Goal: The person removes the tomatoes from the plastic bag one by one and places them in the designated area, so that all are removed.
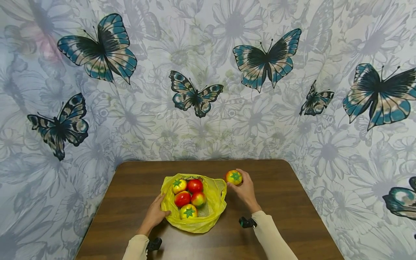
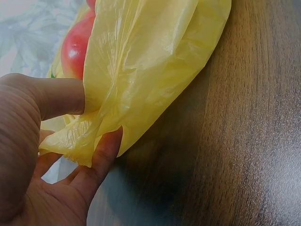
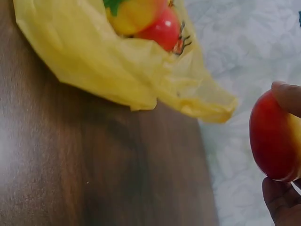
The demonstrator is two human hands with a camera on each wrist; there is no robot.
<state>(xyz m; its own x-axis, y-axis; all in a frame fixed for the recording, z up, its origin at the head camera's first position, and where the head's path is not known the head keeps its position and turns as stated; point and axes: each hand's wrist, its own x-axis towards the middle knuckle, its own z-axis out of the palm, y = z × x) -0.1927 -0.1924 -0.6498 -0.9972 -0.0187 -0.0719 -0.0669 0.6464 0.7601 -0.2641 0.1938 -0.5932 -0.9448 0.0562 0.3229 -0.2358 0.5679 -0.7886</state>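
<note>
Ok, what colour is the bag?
The bag is yellow all over; the head view shows it best.

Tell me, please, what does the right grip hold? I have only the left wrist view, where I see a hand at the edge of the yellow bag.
Observer: The right grip holds a red-and-yellow fruit.
Operator: Thank you. Is this fruit now above the opening of the bag?
Observer: No, the right wrist view shows it apart from the yellow bag, with a gap between them.
Operator: I see only a little red in the bag. How many fruits can you count there?
Observer: In the head view I count five fruits in the bag.
</note>
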